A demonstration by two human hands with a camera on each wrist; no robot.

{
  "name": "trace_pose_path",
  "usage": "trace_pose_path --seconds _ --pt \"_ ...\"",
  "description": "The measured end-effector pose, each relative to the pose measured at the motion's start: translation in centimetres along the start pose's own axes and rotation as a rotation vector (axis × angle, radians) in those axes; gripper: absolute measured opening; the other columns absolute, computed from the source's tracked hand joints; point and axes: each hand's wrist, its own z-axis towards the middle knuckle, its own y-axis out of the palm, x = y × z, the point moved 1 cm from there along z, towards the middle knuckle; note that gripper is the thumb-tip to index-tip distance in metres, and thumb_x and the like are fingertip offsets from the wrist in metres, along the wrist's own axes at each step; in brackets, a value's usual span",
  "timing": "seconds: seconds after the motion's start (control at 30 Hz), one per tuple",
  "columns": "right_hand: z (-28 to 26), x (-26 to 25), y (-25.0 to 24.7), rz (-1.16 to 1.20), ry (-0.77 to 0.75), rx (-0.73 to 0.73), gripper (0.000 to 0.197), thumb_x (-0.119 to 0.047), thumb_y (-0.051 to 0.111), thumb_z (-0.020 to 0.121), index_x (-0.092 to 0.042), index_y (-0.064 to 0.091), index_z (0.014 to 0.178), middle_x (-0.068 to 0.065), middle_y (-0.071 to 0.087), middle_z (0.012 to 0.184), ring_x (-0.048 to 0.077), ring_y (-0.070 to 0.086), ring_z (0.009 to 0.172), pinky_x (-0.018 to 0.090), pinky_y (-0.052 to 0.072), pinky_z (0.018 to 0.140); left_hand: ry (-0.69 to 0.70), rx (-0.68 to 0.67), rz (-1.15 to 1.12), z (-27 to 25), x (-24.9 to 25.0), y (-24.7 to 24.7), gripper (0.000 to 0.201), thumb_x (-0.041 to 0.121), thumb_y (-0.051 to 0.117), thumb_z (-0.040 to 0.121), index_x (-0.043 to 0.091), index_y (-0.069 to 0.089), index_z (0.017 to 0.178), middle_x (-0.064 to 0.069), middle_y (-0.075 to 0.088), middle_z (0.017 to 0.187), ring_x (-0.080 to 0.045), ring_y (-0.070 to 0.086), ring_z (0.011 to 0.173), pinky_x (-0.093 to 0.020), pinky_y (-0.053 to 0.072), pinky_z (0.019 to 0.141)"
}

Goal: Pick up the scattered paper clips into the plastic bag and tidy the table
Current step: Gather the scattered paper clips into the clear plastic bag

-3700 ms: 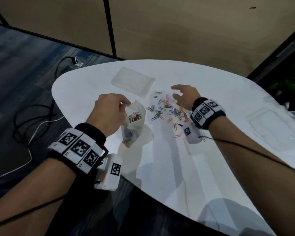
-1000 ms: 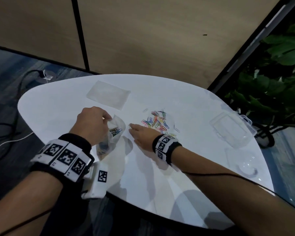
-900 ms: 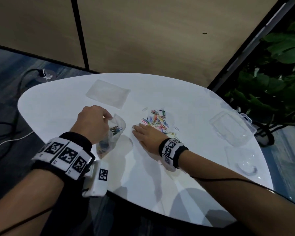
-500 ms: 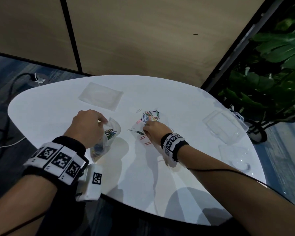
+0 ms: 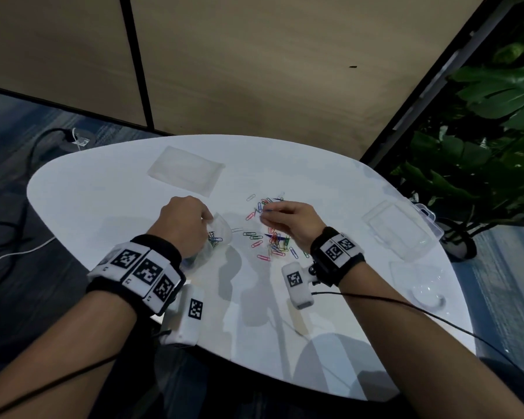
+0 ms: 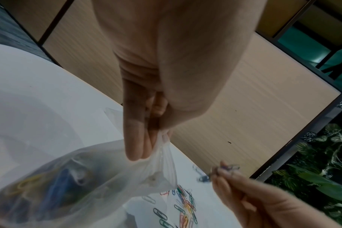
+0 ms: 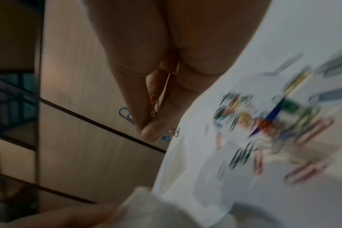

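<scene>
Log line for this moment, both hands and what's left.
left hand holds plastic bag open | right hand pinches paper clips | loose clips on table

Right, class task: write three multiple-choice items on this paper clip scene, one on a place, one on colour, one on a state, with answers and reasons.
1. Where does the flat empty plastic bag lie on the white table?
A. beyond the left hand
B. under the right hand
C. on the floor

2. What colour are the loose paper clips?
A. all silver
B. mixed colours
C. all black

3. What is the right hand doing?
A. lying flat on the table
B. pinching paper clips
C. holding the bag

Answers: 1 A, it sits past the left hand toward the wall. 2 B, red, blue and green show. 3 B, clips stick out from its fingers; the left hand holds the plastic bag.
</scene>
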Motion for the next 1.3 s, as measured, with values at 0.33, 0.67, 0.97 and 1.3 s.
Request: trace_pose_path --seconds 0.33,0.67,0.97,1.3 --pt "-2.9 2.0 7.8 -0.745 -0.179 -0.163 0.015 -0.002 0.075 0.077 -0.004 0.077 0.092 0.013 0.076 0.085 0.024 0.074 0.078 0.028 0.06 0.078 0.017 -0.022 0.008 -0.5 0.6 -0.1 0.025 0.01 0.056 0.093 0.018 0.075 0.107 -0.01 0.071 0.107 -0.027 0.068 0.098 -0.032 0.054 0.088" --pt "-1.0 -0.9 0.8 -0.876 -0.198 0.085 0.022 -0.008 0.07 0.083 -0.019 0.074 0.101 0.009 0.075 0.099 0.02 0.072 0.082 0.038 0.061 0.076 0.022 0.031 -0.046 -0.1 -0.8 -0.9 0.026 0.008 0.056 0.092 0.019 0.075 0.106 -0.005 0.068 0.12 -0.024 0.063 0.11 -0.028 0.048 0.093" --pt "-1.3 4.1 -7.8 -1.365 0.246 0.158 0.114 -0.059 0.088 0.051 -0.02 0.035 0.146 0.011 0.039 0.13 0.028 0.053 0.116 0.036 0.044 0.104 0.011 0.042 -0.063 0.1 -1.8 -1.0 0.026 0.009 0.056 0.091 0.02 0.075 0.106 -0.004 0.067 0.12 -0.024 0.063 0.11 -0.029 0.05 0.092" --pt "1.1 6.3 -1.6 -1.288 -0.028 0.222 0.063 -0.034 0.077 0.078 -0.014 0.055 0.133 0.011 0.044 0.126 0.024 0.054 0.106 0.021 0.038 0.096 0.029 0.037 -0.039 0.0 -1.6 -0.5 0.025 0.01 0.055 0.092 0.02 0.075 0.103 -0.005 0.068 0.117 -0.024 0.063 0.108 -0.031 0.051 0.095"
